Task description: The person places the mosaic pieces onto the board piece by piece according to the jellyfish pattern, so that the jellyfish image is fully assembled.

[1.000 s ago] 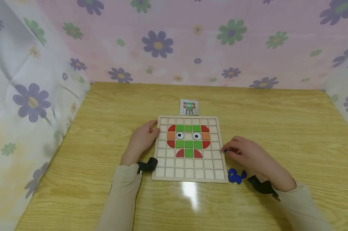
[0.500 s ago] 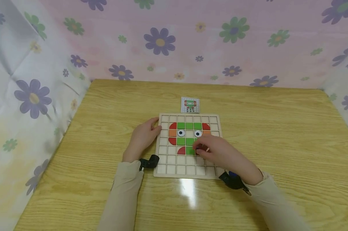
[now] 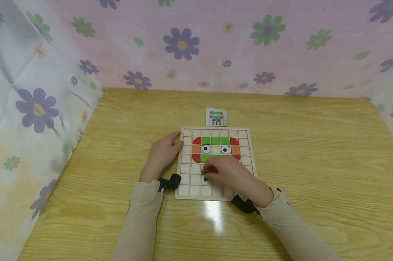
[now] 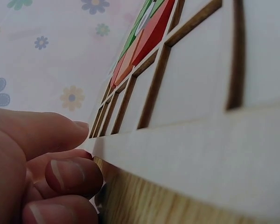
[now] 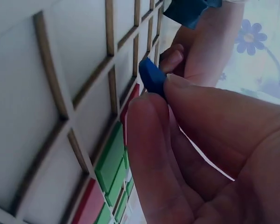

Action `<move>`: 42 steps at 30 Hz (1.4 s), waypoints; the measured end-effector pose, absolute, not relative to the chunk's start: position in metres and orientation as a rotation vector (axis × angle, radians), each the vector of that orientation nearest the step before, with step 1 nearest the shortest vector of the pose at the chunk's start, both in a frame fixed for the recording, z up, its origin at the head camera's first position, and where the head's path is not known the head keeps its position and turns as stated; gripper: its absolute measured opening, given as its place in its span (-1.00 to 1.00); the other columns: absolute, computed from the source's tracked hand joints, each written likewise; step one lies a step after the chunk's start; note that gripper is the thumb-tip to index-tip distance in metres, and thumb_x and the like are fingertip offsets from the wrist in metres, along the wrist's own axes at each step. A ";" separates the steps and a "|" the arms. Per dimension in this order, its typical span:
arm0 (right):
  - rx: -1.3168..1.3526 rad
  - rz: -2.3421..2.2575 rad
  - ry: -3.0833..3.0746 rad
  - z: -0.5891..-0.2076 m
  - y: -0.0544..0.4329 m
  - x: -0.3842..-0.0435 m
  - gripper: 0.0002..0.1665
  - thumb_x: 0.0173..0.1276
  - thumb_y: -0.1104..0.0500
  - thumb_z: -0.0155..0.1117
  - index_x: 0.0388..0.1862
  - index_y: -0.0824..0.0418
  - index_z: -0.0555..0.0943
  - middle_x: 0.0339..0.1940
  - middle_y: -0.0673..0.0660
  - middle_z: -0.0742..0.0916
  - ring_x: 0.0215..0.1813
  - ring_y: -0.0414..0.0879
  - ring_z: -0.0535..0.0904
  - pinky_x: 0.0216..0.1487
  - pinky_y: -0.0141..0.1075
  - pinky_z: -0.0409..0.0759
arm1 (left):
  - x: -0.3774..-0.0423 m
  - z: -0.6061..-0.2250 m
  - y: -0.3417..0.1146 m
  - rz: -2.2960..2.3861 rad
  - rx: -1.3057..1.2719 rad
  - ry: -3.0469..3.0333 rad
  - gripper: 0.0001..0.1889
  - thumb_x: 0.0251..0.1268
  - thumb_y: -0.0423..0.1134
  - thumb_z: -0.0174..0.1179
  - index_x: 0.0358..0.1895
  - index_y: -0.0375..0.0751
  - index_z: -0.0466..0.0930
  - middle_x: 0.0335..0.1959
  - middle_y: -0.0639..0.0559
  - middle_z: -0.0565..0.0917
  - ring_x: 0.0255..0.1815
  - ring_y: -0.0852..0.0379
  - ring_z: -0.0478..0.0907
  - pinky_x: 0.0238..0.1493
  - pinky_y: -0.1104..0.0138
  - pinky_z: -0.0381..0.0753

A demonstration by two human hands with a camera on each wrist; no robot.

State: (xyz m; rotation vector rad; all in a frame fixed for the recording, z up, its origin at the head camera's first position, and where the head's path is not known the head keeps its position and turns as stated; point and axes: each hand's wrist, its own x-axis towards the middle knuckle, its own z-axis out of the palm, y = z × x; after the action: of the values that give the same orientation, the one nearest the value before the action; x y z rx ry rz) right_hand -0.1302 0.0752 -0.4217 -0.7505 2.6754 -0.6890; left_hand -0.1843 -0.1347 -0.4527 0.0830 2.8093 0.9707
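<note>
A wooden grid board (image 3: 189,190) lies flat on the table with a face of red, green and orange pieces and two googly eyes in its cells. At its left edge, my left hand (image 3: 162,153) holds the rim between thumb and curled fingers. My right hand (image 3: 233,175) is over the board's lower middle, pinching a small dark blue piece (image 5: 151,77) between thumb and fingertips just above the cells. The piece's full outline is partly hidden. Covered by that hand in the head view are the lower green pieces and lower red pieces.
A small pattern card (image 3: 216,116) with a similar face lies behind the board. One more blue piece (image 3: 279,190) peeks out beside the right sleeve, which hides the rest. A flowered cloth (image 3: 216,43) hangs at the back and sides of the table.
My right hand has come from right of the board to its lower middle, carrying the blue piece leftward. The left hand stays at the left edge. The head view has shifted slightly.
</note>
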 end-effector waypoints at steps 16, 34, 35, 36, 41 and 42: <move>-0.805 -0.618 2.789 -0.429 0.066 -0.124 -0.93 0.11 0.14 0.32 -0.38 0.00 0.64 -0.44 -0.17 0.61 -0.37 -0.30 0.46 -0.26 -0.37 0.44 | -0.187 -0.452 -0.134 0.970 0.061 2.810 -0.52 0.28 -0.01 -0.03 0.26 0.00 0.29 -0.62 0.07 0.44 -0.60 0.11 0.34 -0.46 0.28 0.29; -0.764 -0.566 2.802 -0.427 0.062 -0.118 -0.84 0.10 0.10 0.33 -0.30 0.04 0.65 -0.41 -0.14 0.63 -0.37 -0.29 0.47 -0.27 -0.37 0.44 | -0.187 -0.453 -0.135 0.958 0.027 2.797 -0.50 0.27 0.02 -0.04 0.28 0.04 0.27 -0.60 0.06 0.43 -0.53 0.10 0.35 -0.39 0.28 0.29; -0.756 -0.559 2.802 -0.427 0.062 -0.118 -0.83 0.10 0.10 0.33 -0.28 0.04 0.65 -0.40 -0.14 0.63 -0.35 -0.29 0.48 -0.25 -0.37 0.44 | -0.187 -0.453 -0.135 0.957 0.027 2.797 -0.50 0.27 0.02 -0.04 0.28 0.04 0.27 -0.60 0.06 0.43 -0.54 0.10 0.35 -0.40 0.28 0.29; -0.748 -0.550 2.801 -0.426 0.062 -0.118 -0.82 0.11 0.10 0.32 -0.27 0.04 0.65 -0.39 -0.14 0.64 -0.35 -0.29 0.48 -0.24 -0.37 0.44 | -0.187 -0.453 -0.135 0.957 0.028 2.795 -0.50 0.27 0.02 -0.04 0.28 0.03 0.27 -0.60 0.06 0.43 -0.54 0.10 0.35 -0.40 0.28 0.29; -0.742 -0.548 2.800 -0.425 0.065 -0.118 -0.84 0.12 0.14 0.32 -0.27 0.04 0.65 -0.37 -0.13 0.64 -0.34 -0.28 0.48 -0.24 -0.37 0.44 | -0.187 -0.452 -0.134 0.963 0.038 2.800 -0.50 0.27 0.02 -0.04 0.27 0.02 0.28 -0.59 0.05 0.44 -0.52 0.09 0.36 -0.39 0.27 0.30; -0.757 -0.554 2.800 -0.425 0.066 -0.118 -0.84 0.12 0.16 0.32 -0.27 0.03 0.65 -0.37 -0.13 0.64 -0.33 -0.28 0.48 -0.24 -0.36 0.44 | -0.187 -0.452 -0.134 0.964 0.039 2.800 -0.50 0.27 0.02 -0.04 0.27 0.02 0.28 -0.59 0.05 0.45 -0.52 0.09 0.36 -0.39 0.27 0.31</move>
State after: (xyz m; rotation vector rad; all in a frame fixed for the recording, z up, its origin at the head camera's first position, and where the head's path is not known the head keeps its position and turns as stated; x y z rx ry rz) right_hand -0.1183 0.0661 -0.4250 -0.7575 2.7995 -0.5537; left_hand -0.1870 -0.1345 -0.4523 0.0387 2.7996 0.9639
